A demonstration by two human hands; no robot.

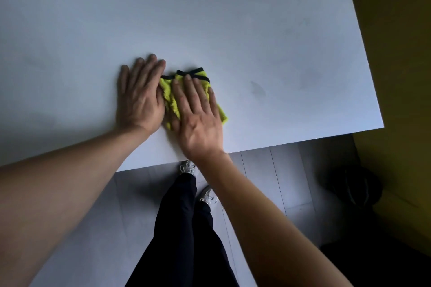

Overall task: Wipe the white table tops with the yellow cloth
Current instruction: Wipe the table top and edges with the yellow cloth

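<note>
Plainly, the cloth (pixel 169 94) is a bright yellow-green, fluffy and rumpled into folds, with a black trim along its far edge that bunches into small peaks; it lies on the white desk (pixel 233 18), near the front edge and right of the middle; the right hand (pixel 198 119) lies flat on top of it, fingers stretched out and slightly spread, pressing down rather than gripping, so that only the cloth's left part, its trimmed far end and a corner at the right show around the hand; the left hand (pixel 140 98) lies flat too, palm down, fingers together and pointing away, on the bare desk just beside the cloth, its thumb side touching the cloth's left edge; neither hand is curled around anything; the desk surface is pale and matt, with a few faint grey smudges to the right of the cloth; below the front edge show grey floor (pixel 268 170) boards, dark trousers (pixel 184 228) and pale shoes (pixel 187 168).
</note>
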